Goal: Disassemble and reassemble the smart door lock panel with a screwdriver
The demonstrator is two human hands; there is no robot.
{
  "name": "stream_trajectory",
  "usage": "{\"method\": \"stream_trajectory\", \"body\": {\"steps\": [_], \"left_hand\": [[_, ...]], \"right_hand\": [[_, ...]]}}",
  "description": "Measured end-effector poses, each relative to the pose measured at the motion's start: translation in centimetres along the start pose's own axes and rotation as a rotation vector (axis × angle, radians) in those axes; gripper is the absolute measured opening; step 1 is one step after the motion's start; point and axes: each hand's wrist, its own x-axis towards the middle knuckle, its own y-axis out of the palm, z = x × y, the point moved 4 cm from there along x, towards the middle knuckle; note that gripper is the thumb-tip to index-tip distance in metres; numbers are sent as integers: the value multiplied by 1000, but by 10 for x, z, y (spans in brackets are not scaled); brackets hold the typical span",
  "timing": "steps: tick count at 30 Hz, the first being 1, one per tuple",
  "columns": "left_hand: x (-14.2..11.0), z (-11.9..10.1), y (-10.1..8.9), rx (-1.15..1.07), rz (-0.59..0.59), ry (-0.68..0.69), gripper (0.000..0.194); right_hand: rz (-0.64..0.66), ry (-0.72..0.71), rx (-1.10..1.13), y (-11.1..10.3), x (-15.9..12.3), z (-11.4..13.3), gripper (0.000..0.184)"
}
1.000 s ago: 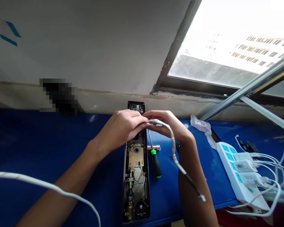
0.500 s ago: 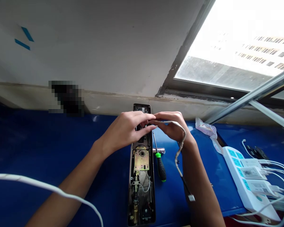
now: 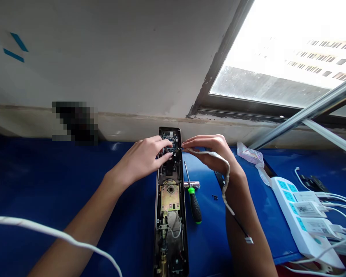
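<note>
Both hands low over the top end of an opened smart door lock [image 3: 156, 231], centre of the frame, lying lengthwise on a blue table [image 3: 75, 192], cover off, insides exposed. Left hand [image 3: 141, 159] at the lock's upper end, fingers curved and loosely spread over a small circuit board [image 3: 169, 140], fingertips at or just above it; no held item visible, contact hidden behind the fingers, so grip cannot be told. Right hand [image 3: 210, 152] coming in from the right of the lock, thumb and forefinger pinched together on the end of a white wrapped cable [image 3: 226, 181], tip of the pinch right beside the left fingertips, over the board. Cable drapes down across the right wrist, turning black near a small white connector [image 3: 248, 240] at its far end. Lock interior below the board: dark recess, then a brass mounting plate [image 3: 170, 198], thin white wire loop and latch parts toward the bottom edge of the frame. Just right of the lock, a green-and-black screwdriver [image 3: 194, 206] lying flat on the table, tiny screws [image 3: 215, 197] further right. Right side of the frame: white power strip [image 3: 294, 215] with blue sockets, white plug adapters [image 3: 307, 209] plugged in, paper packet [image 3: 249, 156] above it. Lower left: loose white cable [image 3: 31, 227] across the left forearm.
</note>
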Motion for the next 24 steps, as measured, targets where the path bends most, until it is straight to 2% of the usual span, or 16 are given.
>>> {"method": "stream_trajectory", "body": {"steps": [5, 12, 24], "left_hand": [[0, 2, 2, 40, -16, -53, 38], [-1, 6, 9, -15, -94, -36, 29], [1, 8, 25, -184, 28, -164, 36]], "right_hand": [[-42, -5, 4, 1, 2, 1, 12], [-9, -9, 20, 3, 4, -3, 12], [-18, 36, -30, 13, 6, -5, 14]]}}
